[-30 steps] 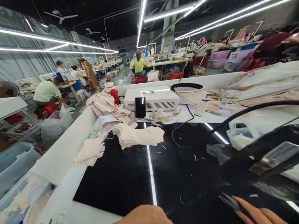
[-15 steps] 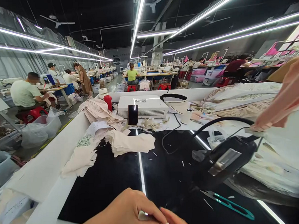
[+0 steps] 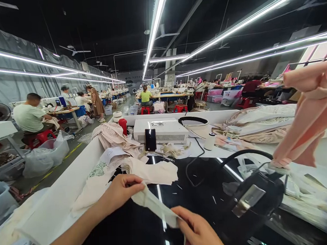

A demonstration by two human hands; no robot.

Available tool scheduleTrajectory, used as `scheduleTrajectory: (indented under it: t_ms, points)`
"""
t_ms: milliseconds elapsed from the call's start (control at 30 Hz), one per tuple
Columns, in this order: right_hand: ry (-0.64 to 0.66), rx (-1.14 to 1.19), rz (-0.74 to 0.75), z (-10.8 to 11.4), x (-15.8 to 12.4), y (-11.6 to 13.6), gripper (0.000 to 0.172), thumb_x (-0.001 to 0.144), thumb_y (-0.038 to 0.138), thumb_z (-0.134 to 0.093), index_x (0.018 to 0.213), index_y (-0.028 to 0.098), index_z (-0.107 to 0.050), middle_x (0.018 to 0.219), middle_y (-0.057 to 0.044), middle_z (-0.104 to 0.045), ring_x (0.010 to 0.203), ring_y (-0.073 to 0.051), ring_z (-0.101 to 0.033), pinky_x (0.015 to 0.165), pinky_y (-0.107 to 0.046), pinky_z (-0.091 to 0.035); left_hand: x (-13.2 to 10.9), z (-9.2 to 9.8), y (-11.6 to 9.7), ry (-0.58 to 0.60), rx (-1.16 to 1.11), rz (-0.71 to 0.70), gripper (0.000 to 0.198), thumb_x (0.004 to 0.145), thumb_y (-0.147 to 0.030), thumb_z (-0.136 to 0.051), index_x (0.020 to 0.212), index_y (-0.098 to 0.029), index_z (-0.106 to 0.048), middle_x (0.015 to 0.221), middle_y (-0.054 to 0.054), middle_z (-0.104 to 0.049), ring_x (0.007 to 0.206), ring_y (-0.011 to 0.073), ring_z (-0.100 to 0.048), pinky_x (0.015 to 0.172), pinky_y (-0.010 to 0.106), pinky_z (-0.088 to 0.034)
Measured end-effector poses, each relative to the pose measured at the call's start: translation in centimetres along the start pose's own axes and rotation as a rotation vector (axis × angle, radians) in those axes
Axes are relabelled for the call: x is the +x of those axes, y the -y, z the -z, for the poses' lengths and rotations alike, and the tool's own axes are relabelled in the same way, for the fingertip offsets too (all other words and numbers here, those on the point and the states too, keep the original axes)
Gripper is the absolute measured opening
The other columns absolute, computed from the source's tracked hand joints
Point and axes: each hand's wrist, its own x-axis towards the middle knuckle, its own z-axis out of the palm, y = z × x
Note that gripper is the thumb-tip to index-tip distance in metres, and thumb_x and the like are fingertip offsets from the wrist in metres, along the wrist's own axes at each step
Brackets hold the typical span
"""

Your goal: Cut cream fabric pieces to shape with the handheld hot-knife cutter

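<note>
Moved since earlier: both hands have come up into my feed. Half a second ago I saw only one hand low at the 6 o'clock edge pinching a small pale scrap; now a strip is drawn out between the two.
Left hand: my left hand (image 3: 123,191) sits at about 7 o'clock, fingers curled, pinching the upper end of the cream strip (image 3: 155,207).
Right hand: my right hand (image 3: 201,231) is at 6 o'clock, low in the frame, thumb and fingers nipping the lower end of the same strip.
Cream strip: it slants from the left hand down to the right, held above the black tabletop (image 3: 205,185).
Fabric pile: a fabric pile (image 3: 154,171) of cream pieces lies just beyond the left hand, toward 11 o'clock.
Corded tool: a black corded tool (image 3: 253,201) with a metal plate rests at 3 o'clock from the right hand, apart from it, its cable looping toward 12.
Far edge: a white box (image 3: 163,129) stands at 12 o'clock with a black phone (image 3: 150,139) upright before it, a red bottle (image 3: 123,126) on its 9 o'clock side and a black-rimmed bowl (image 3: 194,125) on its 3 o'clock side.
Right margin: peach cloth (image 3: 308,121) hangs in at 2 o'clock.
Others: people sit at benches well beyond the table, among them a person in a green top (image 3: 145,97) at 12 o'clock.
</note>
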Motion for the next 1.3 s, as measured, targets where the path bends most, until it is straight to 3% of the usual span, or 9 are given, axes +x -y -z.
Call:
scheduleTrajectory:
  t_ms: [67,133,233,333,467,733,900,1100,1300]
  points:
    - [-0.087,-0.017,0.043,0.8,2.2,1.5,0.046,0.094,0.041,-0.040,0.121,0.015,-0.068,0.046,0.005,-0.055,0.035,-0.014,-0.056,0.034,-0.020,-0.042,2.4,1.4,-0.1,-0.059,0.037,-0.051,0.023,0.082,-0.041,-0.069,0.082,-0.020,-0.079,0.079,0.001,-0.074,0.071,0.0163,-0.064,0.065,0.023,-0.046]
    - [-0.309,-0.152,0.256,1.6,4.9,2.9,0.048,0.095,0.034,-0.036,0.124,0.013,-0.068,0.059,-0.002,-0.069,0.041,-0.017,-0.064,0.039,-0.025,-0.053,4.8,2.5,-0.1,-0.127,0.065,-0.103,0.025,0.084,-0.042,-0.067,0.084,-0.020,-0.077,0.079,0.001,-0.073,0.069,0.0159,-0.063,0.064,0.024,-0.047]
    - [-0.483,-0.244,0.400,2.5,9.1,4.2,0.051,0.098,0.029,-0.031,0.137,0.021,-0.062,0.117,-0.011,-0.075,0.098,-0.024,-0.077,0.072,-0.036,-0.067,7.6,3.7,0.9,-0.218,0.110,-0.189,0.029,0.088,-0.045,-0.062,0.096,-0.021,-0.077,0.087,0.002,-0.075,0.075,0.0178,-0.067,0.067,0.025,-0.052]
    - [-0.530,-0.411,0.492,2.9,12.4,3.9,0.054,0.097,0.019,-0.031,0.146,0.024,-0.054,0.145,-0.011,-0.062,0.134,-0.025,-0.060,0.109,-0.047,-0.053,8.2,4.0,2.9,-0.252,0.186,-0.262,0.028,0.092,-0.043,-0.059,0.100,-0.024,-0.077,0.101,0.003,-0.078,0.091,0.0213,-0.071,0.080,0.029,-0.055]
    - [-0.483,-0.669,0.510,2.8,14.2,1.7,0.056,0.092,0.009,-0.037,0.143,0.021,-0.058,0.149,-0.014,-0.059,0.138,-0.026,-0.057,0.116,-0.047,-0.047,6.7,3.6,6.4,-0.147,0.308,-0.301,0.019,0.092,-0.034,-0.061,0.094,-0.027,-0.079,0.100,0.001,-0.080,0.096,0.0221,-0.073,0.089,0.031,-0.056]
    - [-0.447,-1.078,0.445,2.4,13.9,-0.4,0.056,0.087,-0.001,-0.043,0.133,0.020,-0.068,0.144,-0.018,-0.063,0.125,-0.037,-0.066,0.103,-0.053,-0.056,4.6,2.3,8.3,0.016,0.496,-0.261,0.022,0.092,-0.019,-0.060,0.102,-0.026,-0.079,0.115,0.000,-0.078,0.113,0.0205,-0.070,0.104,0.033,-0.052]
    - [-0.507,-1.165,0.445,2.3,12.5,-0.5,0.062,0.087,-0.004,-0.040,0.137,0.024,-0.064,0.147,-0.017,-0.060,0.125,-0.043,-0.065,0.091,-0.059,-0.061,2.7,5.1,7.4,-0.057,0.661,-0.068,0.033,0.100,-0.021,-0.050,0.124,-0.030,-0.071,0.133,-0.002,-0.070,0.126,0.0186,-0.063,0.111,0.033,-0.045]
    - [-0.535,-1.247,0.744,0.9,8.7,-1.3,0.063,0.084,-0.006,-0.038,0.135,0.019,-0.066,0.145,-0.016,-0.063,0.125,-0.036,-0.067,0.094,-0.050,-0.063,-1.9,10.2,8.5,-0.236,0.956,0.394,0.019,0.102,-0.029,-0.057,0.107,-0.014,-0.069,0.107,0.009,-0.072,0.099,0.0239,-0.068,0.092,0.043,-0.053]
    - [-0.376,-1.081,0.923,-0.8,4.9,-1.9,0.050,0.089,0.003,-0.040,0.123,0.023,-0.072,0.138,-0.015,-0.068,0.117,-0.031,-0.073,0.087,-0.044,-0.067,-4.5,9.7,10.2,-0.227,1.086,0.593,0.024,0.101,-0.038,-0.063,0.107,-0.015,-0.066,0.103,0.005,-0.068,0.094,0.0208,-0.067,0.088,0.042,-0.055]
